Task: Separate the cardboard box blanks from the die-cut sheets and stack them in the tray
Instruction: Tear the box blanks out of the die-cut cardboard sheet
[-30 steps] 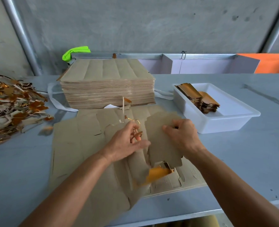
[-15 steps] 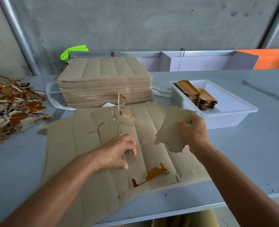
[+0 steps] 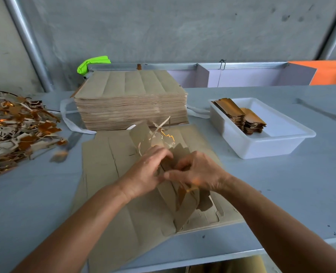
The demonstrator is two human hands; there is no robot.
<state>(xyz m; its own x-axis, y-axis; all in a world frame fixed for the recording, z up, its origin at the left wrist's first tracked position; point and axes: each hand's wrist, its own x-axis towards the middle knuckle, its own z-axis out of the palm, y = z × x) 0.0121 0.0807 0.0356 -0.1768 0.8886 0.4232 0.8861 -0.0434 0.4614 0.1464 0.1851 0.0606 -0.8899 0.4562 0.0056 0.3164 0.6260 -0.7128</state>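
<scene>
Grey desk (image 3: 281,194): ragged scrap pile (image 3: 15,131) at 9 o'clock, flat brown die-cut sheet (image 3: 108,174) centre, white tray (image 3: 281,142) at 2 o'clock. Left hand (image 3: 147,172) and right hand (image 3: 198,170) both pinch a thin matte box blank (image 3: 184,209) still joined to it. Tear along the cuts, bracing nearby.

The die-cut sheet (image 3: 112,174) under the hands is matt brown cardboard, its face dull and slightly fibrous, with a glossy orange-gold underside showing where pieces lift. The stack of sheets (image 3: 131,99) behind it has the same matt kraft look, its edges rough and layered. The tray (image 3: 265,146) is smooth white plastic with a faint sheen. The blanks (image 3: 240,115) in it show shiny golden-brown faces. The bench (image 3: 281,184) is smooth, matt grey-blue. The scrap pile (image 3: 15,129) mixes dull paper and glinting foil.
</scene>
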